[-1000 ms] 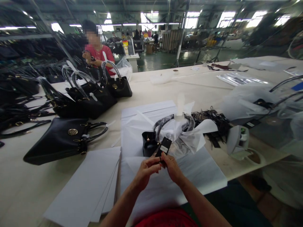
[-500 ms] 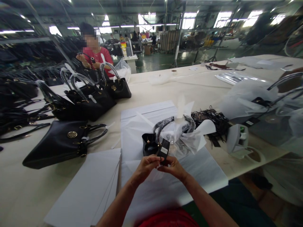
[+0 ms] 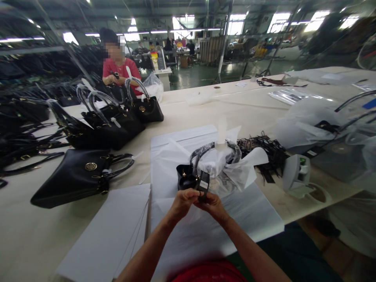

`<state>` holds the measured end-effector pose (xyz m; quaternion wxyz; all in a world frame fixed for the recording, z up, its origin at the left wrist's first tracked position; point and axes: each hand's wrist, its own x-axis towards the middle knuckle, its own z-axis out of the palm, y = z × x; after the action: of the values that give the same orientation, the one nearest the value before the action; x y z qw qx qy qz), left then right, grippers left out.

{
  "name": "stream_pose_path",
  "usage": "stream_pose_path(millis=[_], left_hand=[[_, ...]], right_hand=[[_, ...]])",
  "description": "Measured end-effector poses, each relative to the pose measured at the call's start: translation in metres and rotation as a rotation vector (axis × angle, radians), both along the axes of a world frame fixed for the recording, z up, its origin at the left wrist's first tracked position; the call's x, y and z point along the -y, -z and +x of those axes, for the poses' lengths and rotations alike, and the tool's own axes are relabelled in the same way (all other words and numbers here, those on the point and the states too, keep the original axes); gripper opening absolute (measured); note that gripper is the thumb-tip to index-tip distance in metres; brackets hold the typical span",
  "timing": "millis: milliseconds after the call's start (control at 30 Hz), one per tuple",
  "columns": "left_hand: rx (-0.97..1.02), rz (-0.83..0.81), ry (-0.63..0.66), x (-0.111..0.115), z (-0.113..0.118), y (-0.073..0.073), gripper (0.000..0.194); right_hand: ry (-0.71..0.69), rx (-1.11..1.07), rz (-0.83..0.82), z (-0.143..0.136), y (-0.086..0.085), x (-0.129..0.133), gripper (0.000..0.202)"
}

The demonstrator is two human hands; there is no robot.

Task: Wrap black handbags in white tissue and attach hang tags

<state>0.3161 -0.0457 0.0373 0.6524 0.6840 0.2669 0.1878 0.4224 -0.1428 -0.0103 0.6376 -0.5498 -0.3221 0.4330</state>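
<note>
Black tag: it is upright between the fingertips, pale label outward, just in front of the black bag (image 3: 182, 178); the black tag (image 3: 204, 177) overlaps the bag's near corner in this view.
Left hand: the left hand (image 3: 181, 204) is pinched on the lower end of the tag, thumb and forefinger together.
Right hand: the right hand (image 3: 215, 207) meets it there, fingertips closed on the tag's lower right edge; exactly what lies between them is too small and dark to tell.
Handling: a light fingertip pinch low on the tag seems best, leaving the label unsmudged and the card unbent. Working close to the bag should avoid tugging, if a cord joins the two; that join is hidden.
Handles: the film-wrapped handles (image 3: 205, 148) arch above the bag, with crumpled wrap beside them. Fingers would do well to pass clear of this loose plastic, which could snag.
White sheets: the bag rests on white sheets (image 3: 246, 219), thin enough to crease, I judge, so forearms are best held lightly over them.
Tag pile: a tangled tag pile (image 3: 261, 150) lies beyond the wrap, near a white device (image 3: 294, 172).
Left side: a paper stack (image 3: 108, 235) lies near another bag (image 3: 70, 178) on its side.
Across the table: a person in red (image 3: 125, 68) works behind standing bags (image 3: 116, 131).
</note>
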Motion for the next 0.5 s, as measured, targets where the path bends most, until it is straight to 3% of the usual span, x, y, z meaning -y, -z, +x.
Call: stream_pose_path(millis=[200,300,400,500], left_hand=[[-0.037,0.119,-0.095,0.002,0.003,0.010,0.020],[-0.057,0.159,-0.116,0.001,0.003,0.011,0.023],[-0.079,0.192,-0.118,-0.003,0.002,0.006,0.024],[-0.131,0.232,-0.091,-0.006,0.000,-0.001,0.023]], right_hand=[[0.043,0.076,0.017,-0.005,0.010,0.001,0.022],[0.096,0.221,0.024,-0.002,0.011,0.004,0.022],[0.117,0.419,0.004,0.004,0.005,0.009,0.026],[0.115,0.430,-0.036,0.009,-0.009,0.013,0.030]])
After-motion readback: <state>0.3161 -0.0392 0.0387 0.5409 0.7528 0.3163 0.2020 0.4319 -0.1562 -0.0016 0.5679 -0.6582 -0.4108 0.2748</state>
